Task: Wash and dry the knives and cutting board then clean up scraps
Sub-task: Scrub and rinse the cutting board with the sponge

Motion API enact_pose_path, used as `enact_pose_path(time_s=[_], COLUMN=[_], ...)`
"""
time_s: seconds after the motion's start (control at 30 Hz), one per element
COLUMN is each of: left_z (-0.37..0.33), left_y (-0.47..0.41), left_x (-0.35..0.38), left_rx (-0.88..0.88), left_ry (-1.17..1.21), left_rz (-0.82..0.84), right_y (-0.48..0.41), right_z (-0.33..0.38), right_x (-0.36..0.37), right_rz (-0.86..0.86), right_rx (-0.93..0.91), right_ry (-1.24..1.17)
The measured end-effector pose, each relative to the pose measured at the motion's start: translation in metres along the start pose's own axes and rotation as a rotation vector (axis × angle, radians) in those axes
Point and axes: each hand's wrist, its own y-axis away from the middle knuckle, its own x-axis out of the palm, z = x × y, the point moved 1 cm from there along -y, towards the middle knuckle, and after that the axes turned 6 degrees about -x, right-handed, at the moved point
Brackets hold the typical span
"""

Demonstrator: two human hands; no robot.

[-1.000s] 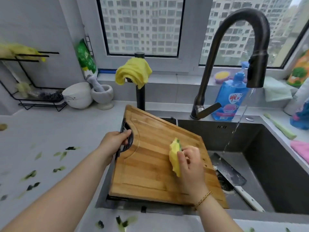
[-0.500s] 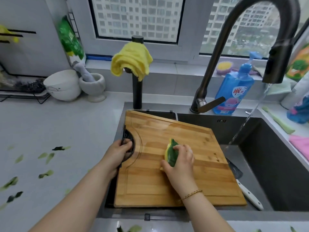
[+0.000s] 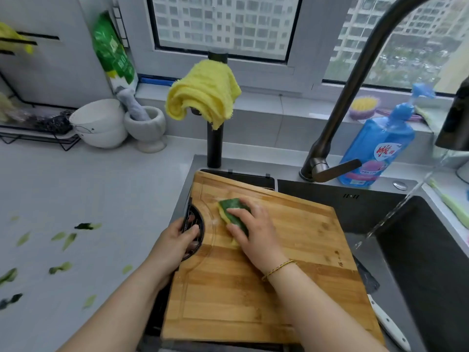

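Bamboo cutting board lies flat across the left part of the sink, far left corner toward the black post. Left hand is at the board's left edge, fingers curled through the black handle cut into that edge, clamped on it. Right hand is on the board's upper-left area, palm down over a green-and-yellow sponge; fingers lie across its green top and the thumb sits at its near side, gripping and pressing it onto the wood, just right of the handle. A thin beaded bracelet is on the right wrist. Knife lies in the sink under the board's right edge: dark blade tip and white handle stick out, the rest is hidden. Water stream falls from the dark faucet into the sink, right of the board and not touching it. Green scraps are scattered on the grey counter left of the sink, well apart from the board. A yellow cloth hangs on the post behind the board. A blue soap bottle stands beside the faucet base. White bowls and a mortar sit at the back left.
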Motion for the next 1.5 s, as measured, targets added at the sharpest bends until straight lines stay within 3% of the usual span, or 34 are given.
enact_pose_path(time_s=[0.07,0.17,0.23,0.33,0.37,0.43,0.5,0.57,0.73,0.77,0.83,0.9,0.97,1.17,1.27,1.4,1.5], left_z=[0.002,0.003,0.003,0.003,0.004,0.005,0.005,0.005,0.009,0.011,0.012,0.015,0.021,0.043,0.040,0.024,0.015], left_y=[-0.003,-0.009,-0.011,-0.013,-0.014,-0.015,-0.016,-0.017,-0.018,-0.020,-0.022,-0.025,-0.027,-0.024,-0.021,-0.002,0.007], left_x=[-0.001,-0.001,-0.001,-0.001,-0.001,-0.002,-0.001,0.000,0.001,0.001,0.001,0.002,-0.001,-0.009,0.005,0.038,0.056], left_rx=[-0.001,0.003,0.001,0.004,0.004,0.001,-0.008,-0.011,-0.033,-0.045,-0.073,-0.119,-0.191,-0.414,-0.326,-0.180,-0.155], left_ry=[-0.023,-0.029,-0.034,-0.031,-0.029,-0.030,-0.028,-0.023,0.021,0.028,0.038,0.077,0.115,0.353,0.316,0.203,0.210], left_rz=[-0.009,-0.014,-0.019,-0.021,-0.026,-0.030,-0.028,-0.029,-0.042,-0.034,-0.014,0.023,0.083,0.451,0.436,0.337,0.267], right_y=[-0.013,-0.031,-0.034,-0.034,-0.039,-0.056,-0.071,-0.075,-0.045,-0.043,-0.042,-0.036,-0.028,-0.001,0.003,0.012,0.038], right_z=[-0.024,-0.029,-0.013,0.007,0.003,-0.015,-0.032,-0.027,0.005,-0.004,-0.030,-0.053,-0.050,-0.011,-0.027,-0.053,-0.037], right_x=[-0.010,-0.011,-0.002,0.009,0.007,-0.001,-0.011,-0.007,0.013,0.008,-0.007,-0.018,-0.013,0.010,-0.005,-0.024,-0.021], right_rz=[0.038,0.010,0.024,0.117,0.151,0.127,-0.011,-0.070,0.131,0.151,0.134,0.018,-0.035,0.116,0.092,-0.104,-0.110], right_rx=[0.108,0.226,0.119,-0.189,-0.205,-0.049,0.202,0.278,-0.155,-0.164,-0.009,0.211,0.288,0.047,0.055,0.302,0.172], right_ry=[0.082,0.018,-0.009,-0.029,-0.025,-0.049,-0.112,-0.119,-0.073,-0.057,-0.072,-0.105,-0.064,-0.028,-0.044,-0.256,-0.307])
